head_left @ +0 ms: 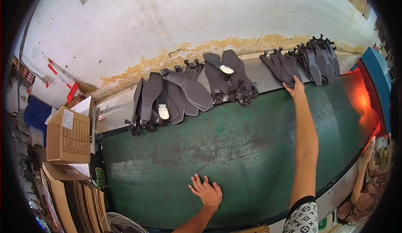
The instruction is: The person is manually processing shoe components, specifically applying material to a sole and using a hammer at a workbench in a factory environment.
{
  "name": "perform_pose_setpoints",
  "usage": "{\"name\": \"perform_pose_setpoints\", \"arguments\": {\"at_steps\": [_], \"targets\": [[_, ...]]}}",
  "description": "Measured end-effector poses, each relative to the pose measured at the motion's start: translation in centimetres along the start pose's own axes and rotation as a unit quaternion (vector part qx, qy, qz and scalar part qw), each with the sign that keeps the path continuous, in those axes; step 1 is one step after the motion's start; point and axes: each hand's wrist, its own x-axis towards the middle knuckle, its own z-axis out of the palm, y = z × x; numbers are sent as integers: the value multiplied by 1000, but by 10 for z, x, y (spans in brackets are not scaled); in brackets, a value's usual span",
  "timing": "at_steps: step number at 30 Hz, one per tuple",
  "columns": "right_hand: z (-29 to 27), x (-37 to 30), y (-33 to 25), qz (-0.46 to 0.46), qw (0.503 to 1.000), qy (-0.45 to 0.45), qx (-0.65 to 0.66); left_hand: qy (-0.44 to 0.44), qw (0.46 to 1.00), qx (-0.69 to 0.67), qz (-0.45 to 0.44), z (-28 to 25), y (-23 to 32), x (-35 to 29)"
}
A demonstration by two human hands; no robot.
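My left hand [207,193] rests on the green conveyor belt [234,149], fingers spread, holding nothing. Reaching far to the right, my right hand [295,87] grips the toe end of a dark grey heeled shoe sole [289,70] between thumb and fingers. That sole lies among a small group on the metal ledge [253,70] along the belt's far side. Just right of it is a tighter cluster of heeled soles [323,61]. Left of it lie two more piles, one with crossed soles [234,69], the other with fanned-out soles [188,92]. White oval pieces [163,112] sit on some of them.
An orange-red glow lights the belt by a blue machine housing [377,88] at the right. A co-worker's arm [361,178] is below it. Cardboard boxes [69,134], flattened cardboard [83,201] and a fan [121,222] stand at the left. A peeling wall [201,15] rises behind.
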Motion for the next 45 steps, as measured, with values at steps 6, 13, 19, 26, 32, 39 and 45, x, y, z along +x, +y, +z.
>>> {"name": "perform_pose_setpoints", "arguments": {"at_steps": [6, 13, 19, 26, 32, 39, 45], "targets": [[-15, -11, -29, 4, 994, -104, -45, 2, 1000, -19, 6, 1, 1, -3], [-67, -107, 3, -11, 983, -150, -106, -7, 1000, 2, 0, -4, -7, 3], [-138, -205, 8, 140, 980, -137, -21, 4, 1000, 0, 17, 2, 3, 2], [-139, -202, 34, 141, 975, -169, 11, 14, 998, 46, 36, 7, -11, -5], [-107, -275, 5, 38, 988, -147, 2, 24, 997, 62, 38, 2, -13, 0], [-97, -380, -55, -71, 976, -188, -82, 11, 998, 48, 34, -1, -5, 2], [-84, -434, -80, -139, 956, -223, -127, 22, 998, 41, 36, 2, -12, -1]]}}
